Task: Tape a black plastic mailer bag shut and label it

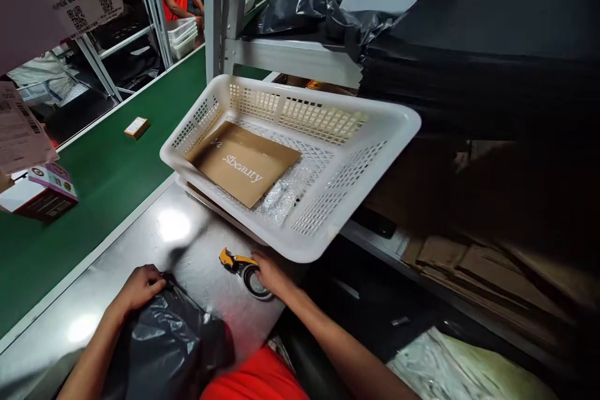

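Left hand (140, 285) pinches the black poly bag (171, 340) at the near edge of the steel table (187, 244); right hand (270, 273) curls over the tape dispenser (244, 269) beneath the white basket's (328, 137) overhanging rim. Bare steel lies left.

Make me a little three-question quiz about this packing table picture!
1. True or false: the left hand rests on a black plastic bag.
2. Which thing is the right hand touching? A) the tape dispenser B) the small box on the green conveyor belt C) the white basket
3. Fill in: the brown cardboard mailer lying in the white basket has the word ____ printed on it.

Key
1. True.
2. A, the hand lies on the tape roll, right under the basket's rim.
3. beauty
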The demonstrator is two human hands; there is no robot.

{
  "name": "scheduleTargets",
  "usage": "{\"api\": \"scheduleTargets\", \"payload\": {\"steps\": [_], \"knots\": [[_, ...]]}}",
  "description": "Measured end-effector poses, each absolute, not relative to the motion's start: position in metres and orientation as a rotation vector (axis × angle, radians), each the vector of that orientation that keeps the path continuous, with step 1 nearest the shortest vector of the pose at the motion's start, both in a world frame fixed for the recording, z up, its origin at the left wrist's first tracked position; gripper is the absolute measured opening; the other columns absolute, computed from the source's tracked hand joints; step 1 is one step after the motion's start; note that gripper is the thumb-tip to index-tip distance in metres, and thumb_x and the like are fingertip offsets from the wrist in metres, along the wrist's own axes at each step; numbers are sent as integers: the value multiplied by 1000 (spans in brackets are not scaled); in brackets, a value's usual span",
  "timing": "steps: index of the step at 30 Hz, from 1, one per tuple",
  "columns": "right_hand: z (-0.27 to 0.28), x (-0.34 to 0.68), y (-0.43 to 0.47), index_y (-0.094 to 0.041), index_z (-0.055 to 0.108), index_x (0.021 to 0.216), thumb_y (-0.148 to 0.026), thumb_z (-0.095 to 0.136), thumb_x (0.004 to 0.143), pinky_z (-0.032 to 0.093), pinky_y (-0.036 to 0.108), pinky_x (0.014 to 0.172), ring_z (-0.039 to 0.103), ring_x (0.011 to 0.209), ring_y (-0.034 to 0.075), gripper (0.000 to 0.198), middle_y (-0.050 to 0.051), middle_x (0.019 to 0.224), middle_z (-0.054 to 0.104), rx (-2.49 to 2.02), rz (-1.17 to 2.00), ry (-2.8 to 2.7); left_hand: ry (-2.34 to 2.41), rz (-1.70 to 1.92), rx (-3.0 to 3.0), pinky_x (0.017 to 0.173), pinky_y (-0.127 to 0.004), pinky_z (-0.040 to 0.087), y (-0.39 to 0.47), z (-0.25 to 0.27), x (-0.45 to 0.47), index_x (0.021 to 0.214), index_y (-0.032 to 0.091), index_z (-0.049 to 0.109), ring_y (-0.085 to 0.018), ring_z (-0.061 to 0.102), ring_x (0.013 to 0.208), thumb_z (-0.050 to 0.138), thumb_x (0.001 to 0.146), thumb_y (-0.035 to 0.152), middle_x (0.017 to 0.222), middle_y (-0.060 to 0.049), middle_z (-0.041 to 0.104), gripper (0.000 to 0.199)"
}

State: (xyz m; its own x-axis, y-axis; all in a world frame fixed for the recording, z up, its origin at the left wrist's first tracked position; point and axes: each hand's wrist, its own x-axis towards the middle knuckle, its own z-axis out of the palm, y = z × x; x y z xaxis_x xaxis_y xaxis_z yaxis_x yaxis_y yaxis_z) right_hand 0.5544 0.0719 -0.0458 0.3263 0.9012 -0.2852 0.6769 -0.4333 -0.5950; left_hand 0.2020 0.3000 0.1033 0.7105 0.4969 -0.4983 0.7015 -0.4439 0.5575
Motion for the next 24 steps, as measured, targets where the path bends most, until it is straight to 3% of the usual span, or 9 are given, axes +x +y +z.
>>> {"api": "scheduleTargets", "payload": {"steps": [3,8,10,12,15,18,20,22,24], "knots": [[-37,543,85,-14,72,119,-5,61,86,57,38,102,77,115,31,36,18,121,81,-2236,894,-1328,975,-318,2170,84,-37,47,293,107,201,78,22,80,-28,73,90,48,100,61,90,-11,81,56],[-1,486,200,-18,62,153,-3,56,83,58,30,98,76,121,24,72,12,139,80,-1827,1324,-1231,1021,-231,2000,80,-35,49,290,107,197,90,21,85,-28,77,91,61,96,62,93,-8,85,48],[10,460,253,-22,72,146,-4,60,79,60,26,89,79,109,21,71,6,128,85,-1678,1484,-1329,999,-157,2035,84,-37,52,287,102,193,90,22,85,-29,78,95,62,98,58,98,-9,86,43],[13,442,295,-22,84,126,-4,66,70,59,24,78,79,92,20,62,0,105,87,-1547,1649,-1439,976,-29,2187,90,-41,55,281,95,189,84,23,82,-30,77,97,57,103,52,95,-11,85,43],[4,428,330,-19,90,103,0,70,56,56,23,70,75,79,19,54,-3,85,84,-1393,1847,-1564,1058,141,2407,99,-49,56,270,86,184,77,25,78,-35,72,104,48,108,46,97,-16,81,48],[-7,426,346,-18,90,101,1,70,52,55,24,67,73,76,19,56,-3,81,83,-1287,1966,-1623,1282,-9,2414,114,-55,54,264,86,184,80,27,79,-41,64,135,62,104,50,137,-19,75,38],[-13,432,349,-18,91,102,0,70,52,54,24,66,73,77,20,57,-2,83,83,-1244,2008,-1639,1416,-164,2271,120,-54,52,266,88,187,79,28,76,-43,54,154,72,99,50,163,-14,62,30],[-18,444,344,-19,91,102,-2,71,54,54,24,65,72,78,20,55,-2,85,84,-1228,2018,-1639,1526,-243,2073,120,-54,53,271,88,191,74,27,69,-43,53,157,76,95,46,170,-13,57,29],[-24,460,327,-18,91,99,-4,74,54,52,24,65,71,77,19,50,-3,83,83,-1232,2009,-1630,1545,-286,1917,124,-55,49,276,85,193,72,27,63,-44,55,156,75,95,42,163,-16,65,30]]}}
